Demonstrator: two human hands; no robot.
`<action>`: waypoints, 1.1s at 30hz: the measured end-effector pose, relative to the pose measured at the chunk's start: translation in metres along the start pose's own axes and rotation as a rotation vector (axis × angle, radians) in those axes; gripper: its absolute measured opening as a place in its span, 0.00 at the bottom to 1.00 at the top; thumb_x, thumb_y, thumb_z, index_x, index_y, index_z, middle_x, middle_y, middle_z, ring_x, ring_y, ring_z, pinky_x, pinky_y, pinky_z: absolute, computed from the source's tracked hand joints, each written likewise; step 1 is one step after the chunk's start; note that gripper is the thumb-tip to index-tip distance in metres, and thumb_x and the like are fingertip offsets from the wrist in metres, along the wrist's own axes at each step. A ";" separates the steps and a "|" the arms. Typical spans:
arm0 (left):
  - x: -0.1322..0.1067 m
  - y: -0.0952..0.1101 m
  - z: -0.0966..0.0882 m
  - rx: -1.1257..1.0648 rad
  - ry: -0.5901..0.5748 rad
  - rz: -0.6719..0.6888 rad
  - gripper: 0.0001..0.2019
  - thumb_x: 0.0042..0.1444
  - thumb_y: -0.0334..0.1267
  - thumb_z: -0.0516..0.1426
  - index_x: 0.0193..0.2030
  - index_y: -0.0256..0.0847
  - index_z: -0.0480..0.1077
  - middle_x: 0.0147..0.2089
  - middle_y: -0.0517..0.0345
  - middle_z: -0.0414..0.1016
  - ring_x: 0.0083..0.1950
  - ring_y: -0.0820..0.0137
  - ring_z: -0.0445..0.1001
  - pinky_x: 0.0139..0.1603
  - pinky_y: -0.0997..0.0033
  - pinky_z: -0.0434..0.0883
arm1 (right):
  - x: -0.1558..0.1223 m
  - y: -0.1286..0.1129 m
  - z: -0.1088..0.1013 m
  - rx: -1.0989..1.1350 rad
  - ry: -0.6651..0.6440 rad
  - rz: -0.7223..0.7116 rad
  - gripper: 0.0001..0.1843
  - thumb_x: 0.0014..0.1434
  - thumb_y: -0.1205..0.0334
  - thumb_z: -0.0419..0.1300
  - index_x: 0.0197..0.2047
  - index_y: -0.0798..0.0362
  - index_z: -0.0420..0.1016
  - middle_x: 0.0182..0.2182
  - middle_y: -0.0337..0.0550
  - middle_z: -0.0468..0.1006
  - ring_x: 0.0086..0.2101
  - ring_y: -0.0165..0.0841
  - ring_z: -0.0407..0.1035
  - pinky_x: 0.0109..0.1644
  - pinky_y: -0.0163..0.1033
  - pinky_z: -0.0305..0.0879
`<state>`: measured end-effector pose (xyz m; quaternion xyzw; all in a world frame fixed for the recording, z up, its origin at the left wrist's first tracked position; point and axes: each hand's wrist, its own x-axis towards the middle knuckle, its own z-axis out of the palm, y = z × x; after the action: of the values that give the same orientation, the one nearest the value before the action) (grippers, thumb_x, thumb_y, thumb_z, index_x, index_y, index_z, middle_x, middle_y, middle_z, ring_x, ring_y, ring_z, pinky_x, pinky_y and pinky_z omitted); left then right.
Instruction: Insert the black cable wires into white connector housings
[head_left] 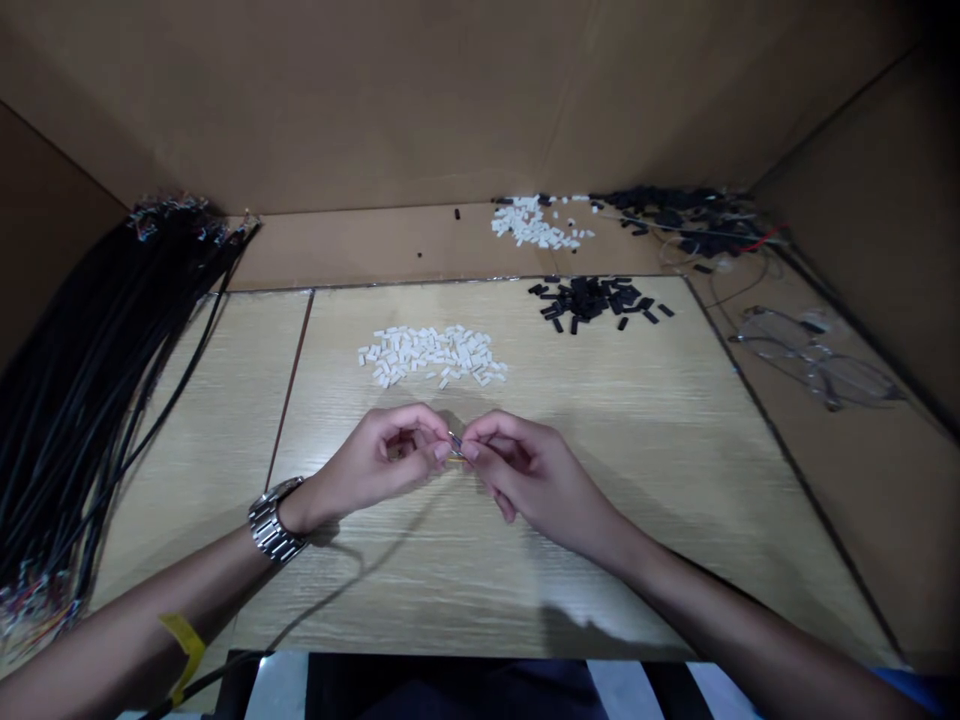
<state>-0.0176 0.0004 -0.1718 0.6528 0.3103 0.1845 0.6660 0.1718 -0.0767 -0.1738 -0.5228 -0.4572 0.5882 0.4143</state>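
Above the middle of the table, my left hand (405, 450) and my right hand (521, 460) meet almost fingertip to fingertip. Both are closed in a pinch on thin wires (455, 445). A yellow-orange strand and a darker one show in the narrow gap; the rest is hidden by my fingers. Just beyond my hands lies a loose pile of small white pieces (435, 352). Farther back to the right is a pile of small black pieces (596, 300). A metal watch (276, 520) is on my left wrist, and a yellow strip (184, 645) is at that forearm.
A thick bundle of black cables (112, 330) with stripped, coloured ends fills the left side. More white pieces (532, 222) and a dark heap (690, 215) lie along the back ledge. Eyeglasses (821, 360) rest at right. Brown cardboard walls (420, 100) enclose the table (637, 480).
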 end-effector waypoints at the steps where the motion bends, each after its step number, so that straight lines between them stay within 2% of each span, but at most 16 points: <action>1: 0.000 0.000 0.000 0.003 -0.002 0.000 0.07 0.63 0.40 0.60 0.38 0.37 0.72 0.29 0.60 0.73 0.28 0.75 0.68 0.27 0.78 0.65 | 0.000 0.001 0.000 -0.003 -0.001 -0.002 0.10 0.65 0.55 0.59 0.37 0.52 0.72 0.17 0.27 0.61 0.14 0.22 0.56 0.14 0.27 0.58; 6: 0.000 -0.002 0.000 0.006 0.007 0.021 0.10 0.62 0.40 0.62 0.46 0.39 0.72 0.34 0.57 0.75 0.32 0.74 0.71 0.30 0.77 0.68 | -0.002 0.003 0.001 -0.012 0.011 -0.018 0.11 0.65 0.53 0.59 0.37 0.52 0.72 0.18 0.29 0.62 0.16 0.24 0.58 0.15 0.27 0.61; 12: 0.001 -0.004 0.001 -0.071 0.016 -0.026 0.09 0.61 0.41 0.62 0.38 0.37 0.72 0.27 0.63 0.71 0.26 0.77 0.69 0.26 0.79 0.67 | -0.001 0.004 0.002 -0.033 0.023 -0.040 0.12 0.66 0.53 0.58 0.36 0.52 0.72 0.18 0.29 0.63 0.16 0.23 0.58 0.14 0.27 0.59; 21: 0.003 -0.002 0.001 -0.031 0.070 -0.045 0.07 0.61 0.37 0.62 0.41 0.38 0.70 0.27 0.64 0.70 0.24 0.78 0.69 0.24 0.80 0.70 | -0.002 0.001 0.004 -0.105 0.050 -0.125 0.08 0.66 0.58 0.59 0.38 0.52 0.73 0.20 0.31 0.67 0.17 0.24 0.60 0.17 0.29 0.58; 27: 0.003 -0.005 0.001 -0.028 0.072 -0.026 0.06 0.62 0.36 0.61 0.42 0.39 0.69 0.31 0.61 0.71 0.25 0.77 0.69 0.25 0.79 0.71 | -0.003 -0.004 0.006 -0.150 0.034 -0.139 0.05 0.63 0.61 0.60 0.36 0.52 0.71 0.19 0.28 0.63 0.18 0.24 0.56 0.20 0.30 0.57; 30: 0.003 -0.006 0.001 0.028 0.075 0.031 0.06 0.63 0.39 0.60 0.42 0.39 0.70 0.32 0.61 0.70 0.26 0.77 0.69 0.25 0.79 0.69 | -0.002 -0.004 0.006 -0.136 0.032 -0.129 0.05 0.63 0.62 0.60 0.36 0.52 0.71 0.19 0.29 0.63 0.18 0.24 0.57 0.20 0.30 0.57; 33: 0.003 -0.008 0.001 0.181 0.121 0.213 0.05 0.63 0.38 0.61 0.42 0.40 0.72 0.40 0.55 0.71 0.35 0.73 0.72 0.28 0.78 0.69 | 0.000 -0.002 0.004 -0.074 0.038 -0.108 0.05 0.63 0.60 0.61 0.36 0.52 0.71 0.19 0.30 0.65 0.18 0.24 0.59 0.19 0.31 0.56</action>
<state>-0.0158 0.0007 -0.1808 0.7272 0.2940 0.2645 0.5611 0.1675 -0.0770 -0.1714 -0.5234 -0.4981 0.5375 0.4348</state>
